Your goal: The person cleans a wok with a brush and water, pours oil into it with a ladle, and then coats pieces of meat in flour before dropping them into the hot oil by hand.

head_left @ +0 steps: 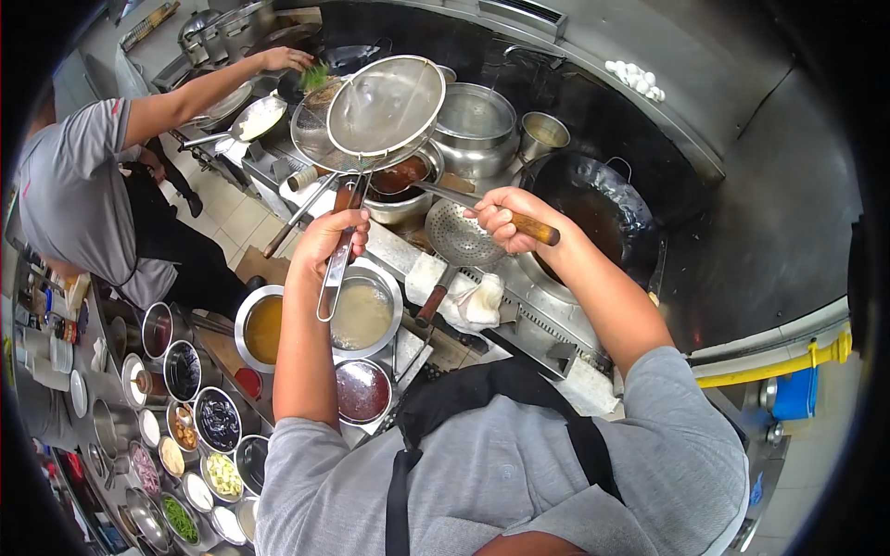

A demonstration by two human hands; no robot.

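Wire strainer (387, 105): held raised, its mesh bowl above and just beyond the sauce pot, overlapping a second strainer (313, 130) in view.
Sauce pot (400, 213): below the wire strainer's near edge, with dark red sauce inside.
Perforated skimmer (464, 233): beside the pot, under the ladle side.
Ladle (448, 194): angled down into the pot; its bowl seems to sit in the sauce, though the strainer handles crowd that view.
Left hand (336, 236): fingers closed around the wire strainer's handle, no gap showing.
Right hand (510, 218): wrapped firmly around the ladle's handle, ahead of its wooden end.
Step in hand: by judgement, working the sauce with the ladle while the wire strainer is held up.
Next move's demands: any lift calls for a level ladle bowl and a path clear of the strainer handles.
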